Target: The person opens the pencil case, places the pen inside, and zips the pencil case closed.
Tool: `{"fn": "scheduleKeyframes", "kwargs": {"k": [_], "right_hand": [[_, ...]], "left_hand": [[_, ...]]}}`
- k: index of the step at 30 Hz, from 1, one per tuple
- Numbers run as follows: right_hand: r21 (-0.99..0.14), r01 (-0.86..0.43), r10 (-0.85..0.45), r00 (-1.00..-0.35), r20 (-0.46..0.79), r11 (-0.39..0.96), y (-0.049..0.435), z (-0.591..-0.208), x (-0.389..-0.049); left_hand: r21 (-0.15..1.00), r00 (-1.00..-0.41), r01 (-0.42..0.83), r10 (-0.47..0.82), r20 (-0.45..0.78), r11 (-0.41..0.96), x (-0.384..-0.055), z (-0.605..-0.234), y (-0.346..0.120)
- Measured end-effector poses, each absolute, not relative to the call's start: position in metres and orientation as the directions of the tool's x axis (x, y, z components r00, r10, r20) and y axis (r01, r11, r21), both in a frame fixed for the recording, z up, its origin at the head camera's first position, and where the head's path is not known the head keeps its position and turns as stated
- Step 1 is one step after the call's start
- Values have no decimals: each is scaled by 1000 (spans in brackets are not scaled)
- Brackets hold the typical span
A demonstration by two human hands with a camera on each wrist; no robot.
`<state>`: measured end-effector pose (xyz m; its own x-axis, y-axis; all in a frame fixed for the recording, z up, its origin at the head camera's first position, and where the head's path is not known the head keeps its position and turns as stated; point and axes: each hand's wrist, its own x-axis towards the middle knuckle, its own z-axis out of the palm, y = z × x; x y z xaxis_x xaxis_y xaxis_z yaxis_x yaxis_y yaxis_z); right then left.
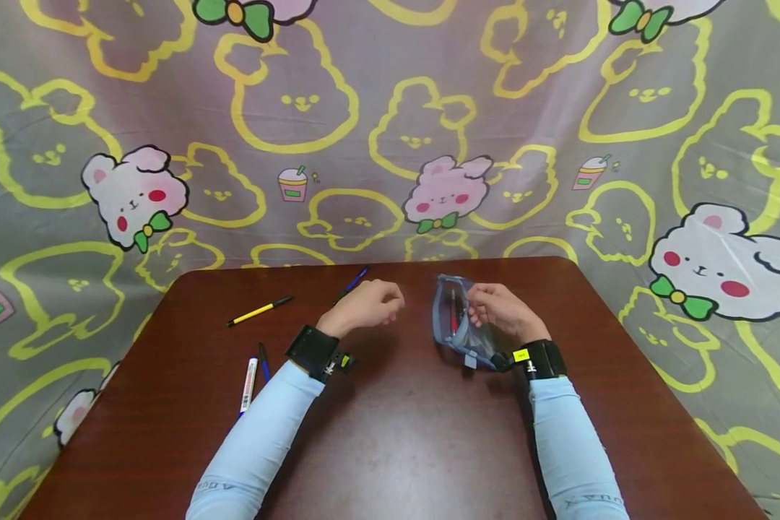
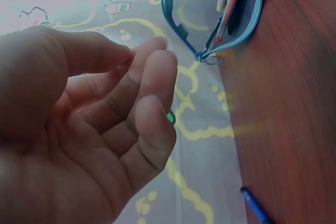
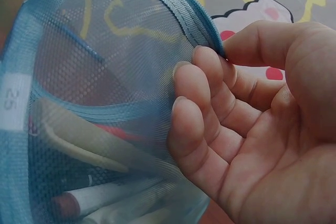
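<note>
The left hand [image 1: 364,303] is held above the surface [image 1: 403,433], wrist bent inward, its forearm slanted from lower left. Its fingers [image 2: 157,74] are loosely curved, the thumb brought near the index finger; nothing is grasped. The right forearm is extended forward, and the right hand [image 1: 502,309] is turned inward toward the pouch [image 1: 482,341], a blue-edged mesh case placed on the surface to the right of centre. Its rim is pinched between right thumb and index finger, the other fingers being curled against the mesh. A red pen [image 2: 231,6] is contained among others. Near the left arm are seen a yellow pen [image 1: 260,311], a white marker [image 1: 249,385] and two blue pens [image 1: 263,362].
</note>
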<state>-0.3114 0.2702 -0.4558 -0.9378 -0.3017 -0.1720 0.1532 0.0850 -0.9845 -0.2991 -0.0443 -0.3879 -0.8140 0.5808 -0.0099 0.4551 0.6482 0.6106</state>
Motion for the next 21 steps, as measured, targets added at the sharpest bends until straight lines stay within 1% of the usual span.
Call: {"fn": "scheduleKeyframes", "kwargs": {"k": [4, 14, 21], "right_hand": [[-984, 153, -302, -937, -172, 87, 270, -454, -311], [-983, 155, -330, -927, -178, 97, 271, -453, -311], [-984, 145, -312, -935, -170, 102, 270, -455, -310]], "left_hand": [[575, -815, 472, 579, -5, 669, -291, -383, -57], [531, -833, 464, 553, -11, 709, -277, -377, -88], [508, -846, 451, 532, -17, 734, -270, -372, -109]]}}
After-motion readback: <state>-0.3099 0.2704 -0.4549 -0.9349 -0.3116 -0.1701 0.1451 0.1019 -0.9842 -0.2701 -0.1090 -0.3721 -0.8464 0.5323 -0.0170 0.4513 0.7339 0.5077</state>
